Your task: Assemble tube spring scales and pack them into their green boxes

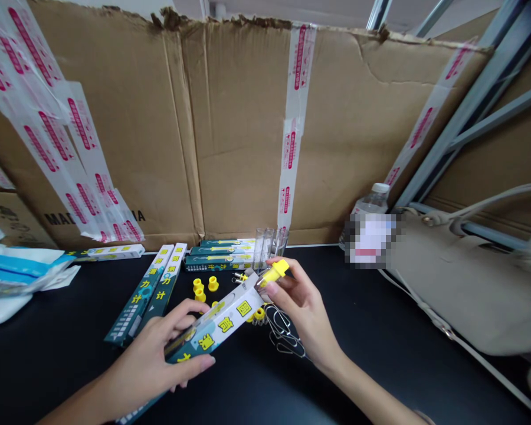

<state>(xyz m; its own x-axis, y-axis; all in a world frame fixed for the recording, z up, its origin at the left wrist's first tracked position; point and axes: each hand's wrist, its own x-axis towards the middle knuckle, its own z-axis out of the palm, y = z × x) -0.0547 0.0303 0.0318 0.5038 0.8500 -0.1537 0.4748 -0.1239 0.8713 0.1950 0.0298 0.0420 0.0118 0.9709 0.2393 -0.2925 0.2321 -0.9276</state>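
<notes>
My left hand [153,351] is wrapped round a long, narrow white-and-green box [228,321] with yellow characters, tilted up to the right. At the box's upper end, my right hand [307,313] pinches a tubular spring scale [277,271] by its yellow cap. Part of its clear tube shows at the opening; the rest is hidden in the box. Behind the hands are loose yellow caps [199,294] and upright clear tubes [264,248]. Bent metal hooks [285,333] lie beside my right wrist, with small springs [260,317] partly hidden by the box.
More such boxes [144,295] lie at left, and a stack of boxes [219,260] is at the back. A large cardboard box [239,130] walls off the rear. At right are a clear bottle [374,200] and a beige bag [464,283]; a blue-white plastic packet [22,268] lies far left.
</notes>
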